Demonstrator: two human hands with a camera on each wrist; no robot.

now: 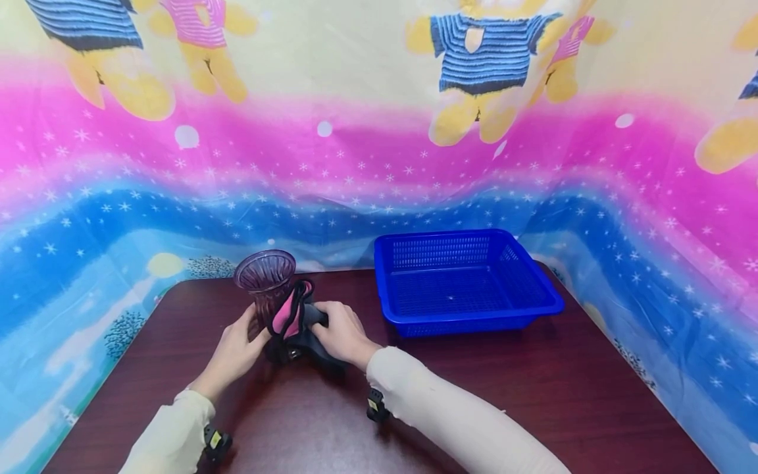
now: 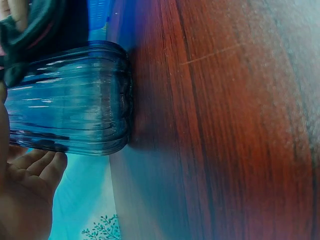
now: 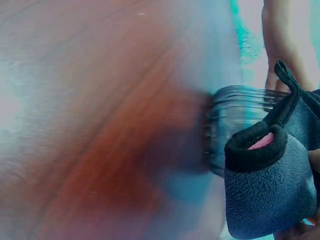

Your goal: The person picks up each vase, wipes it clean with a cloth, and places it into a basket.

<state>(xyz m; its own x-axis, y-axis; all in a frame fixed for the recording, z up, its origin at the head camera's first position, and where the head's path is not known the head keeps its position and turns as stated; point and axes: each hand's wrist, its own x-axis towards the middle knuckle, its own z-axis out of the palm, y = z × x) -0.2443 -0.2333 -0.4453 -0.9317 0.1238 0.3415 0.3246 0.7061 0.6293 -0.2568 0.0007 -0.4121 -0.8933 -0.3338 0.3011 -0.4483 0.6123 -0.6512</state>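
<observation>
A purple-tinted ribbed glass vase (image 1: 264,271) with a flared rim stands upright on the table; its base (image 2: 112,100) shows close against the wood in the left wrist view. My left hand (image 1: 233,347) holds the vase around its side, fingers behind it and thumb toward me. In my right hand (image 1: 345,331) is a folded grey cleaning cloth (image 3: 270,192) with a black border and a pink inner side. The cloth presses against the right side of the vase, covering part of its body. A loose end of the cloth hangs down near the tabletop.
A blue plastic basket (image 1: 470,320) with perforated sides stands at the back right of the dark red wooden table (image 1: 474,395). A patterned curtain (image 1: 355,164) hangs behind and along both sides of the table. A small black device sits on each wrist.
</observation>
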